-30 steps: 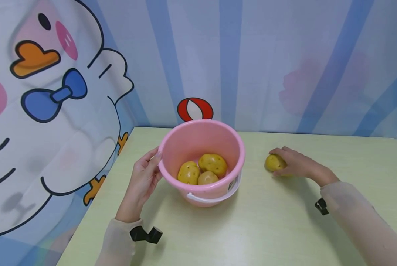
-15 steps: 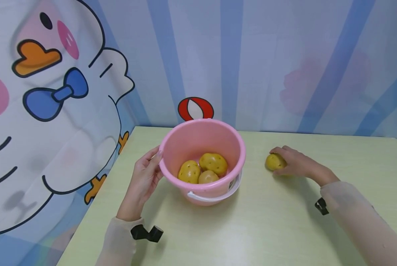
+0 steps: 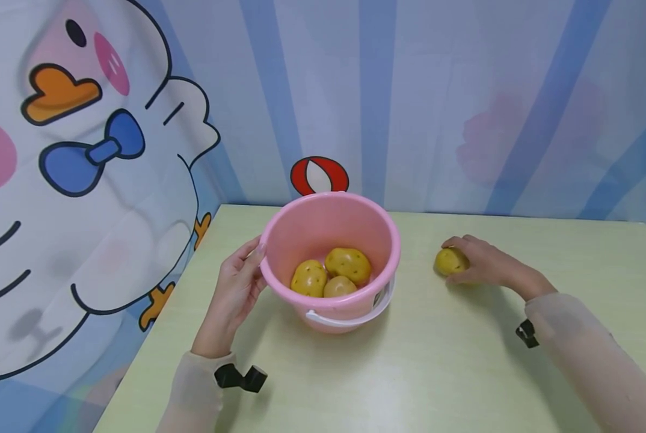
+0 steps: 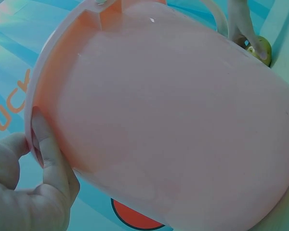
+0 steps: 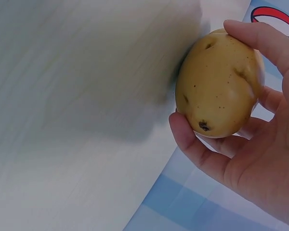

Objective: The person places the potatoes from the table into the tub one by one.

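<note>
A pink bucket [image 3: 331, 310] stands on the table in the head view. Its left rim is pinched by my left hand [image 3: 236, 291], thumb inside or over the edge and fingers against the outer wall, as the left wrist view also shows. Three potatoes lie at the bottom of the bucket: a yellow potato [image 3: 309, 278], a second yellow potato [image 3: 348, 266] and a smaller, paler potato [image 3: 339, 287]. To the right of the bucket, my right hand [image 3: 485, 261] grips another potato [image 5: 219, 84] between thumb and fingers. That potato is at the tabletop; its far side is hidden by the hand.
A white handle [image 3: 350, 322] hangs along the bucket's front right. The pale table [image 3: 409, 373] ends at a printed blue backdrop [image 3: 426, 108] behind. On the left, a backdrop with a large cartoon duck [image 3: 123, 240] borders the table edge. Black wrist cameras sit on both sleeves.
Hardly anything differs. The view has shifted very slightly, and the right hand with its potato sits a touch farther right. The left hand keeps its hold on the rim.
</note>
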Motion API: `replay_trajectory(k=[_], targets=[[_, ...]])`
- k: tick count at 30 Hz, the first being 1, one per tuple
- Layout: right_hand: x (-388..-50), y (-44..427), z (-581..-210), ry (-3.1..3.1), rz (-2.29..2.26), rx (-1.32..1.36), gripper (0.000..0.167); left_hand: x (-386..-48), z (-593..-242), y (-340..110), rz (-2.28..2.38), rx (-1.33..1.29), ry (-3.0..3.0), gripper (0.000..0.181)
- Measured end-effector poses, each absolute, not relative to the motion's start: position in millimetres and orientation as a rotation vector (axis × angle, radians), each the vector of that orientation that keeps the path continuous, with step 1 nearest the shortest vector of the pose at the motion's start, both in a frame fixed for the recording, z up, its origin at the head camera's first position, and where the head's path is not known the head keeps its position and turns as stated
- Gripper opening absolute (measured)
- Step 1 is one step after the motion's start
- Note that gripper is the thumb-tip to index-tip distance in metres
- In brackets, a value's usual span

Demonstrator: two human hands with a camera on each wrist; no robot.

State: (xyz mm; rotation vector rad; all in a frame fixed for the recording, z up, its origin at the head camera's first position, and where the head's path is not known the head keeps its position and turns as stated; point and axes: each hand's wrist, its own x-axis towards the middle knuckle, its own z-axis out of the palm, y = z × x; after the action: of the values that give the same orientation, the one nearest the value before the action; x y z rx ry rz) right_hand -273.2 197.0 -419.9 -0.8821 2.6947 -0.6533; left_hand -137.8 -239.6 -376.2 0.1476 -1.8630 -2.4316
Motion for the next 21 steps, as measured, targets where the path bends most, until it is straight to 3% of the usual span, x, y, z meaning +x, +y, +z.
replay_trajectory(k=[21], targets=[[-269, 205, -399, 2.680, -0.671, -0.978, 0.060, -138, -376, -239, -2.430, 0.148, -1.866, 0.048]])
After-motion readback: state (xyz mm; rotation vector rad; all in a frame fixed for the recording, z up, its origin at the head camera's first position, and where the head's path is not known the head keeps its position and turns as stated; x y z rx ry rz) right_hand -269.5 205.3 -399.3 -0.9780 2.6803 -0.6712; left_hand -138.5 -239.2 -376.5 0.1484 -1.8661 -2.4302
